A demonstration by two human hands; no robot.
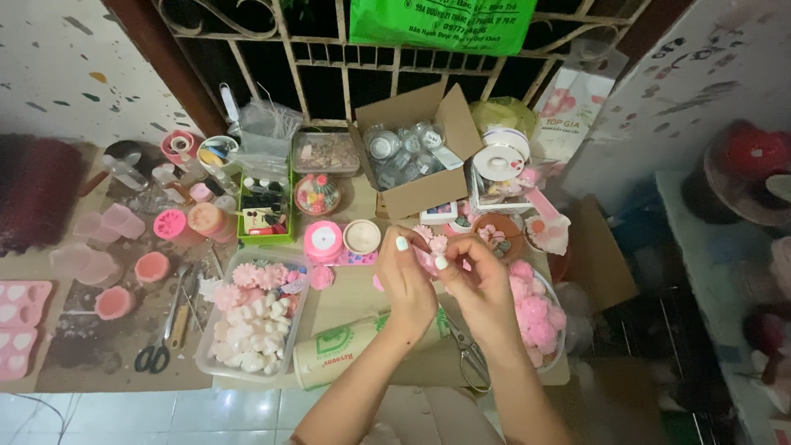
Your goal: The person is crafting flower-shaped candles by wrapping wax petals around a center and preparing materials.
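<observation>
Both hands pinch one small pink flower [430, 257] between them, left hand [406, 280] and right hand [478, 276] fingertips closed on it. Squeezing harder could crush petals; a slip drops it toward the scissors [470, 354] below.

Matt cardboard box [428, 185], glossy plastic tray [216, 350]

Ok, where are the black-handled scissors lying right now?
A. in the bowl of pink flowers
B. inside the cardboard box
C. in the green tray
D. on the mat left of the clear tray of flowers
D: the black-handled scissors lie flat on the mat just left of the clear tray of pink and white flowers, away from both hands.
</observation>
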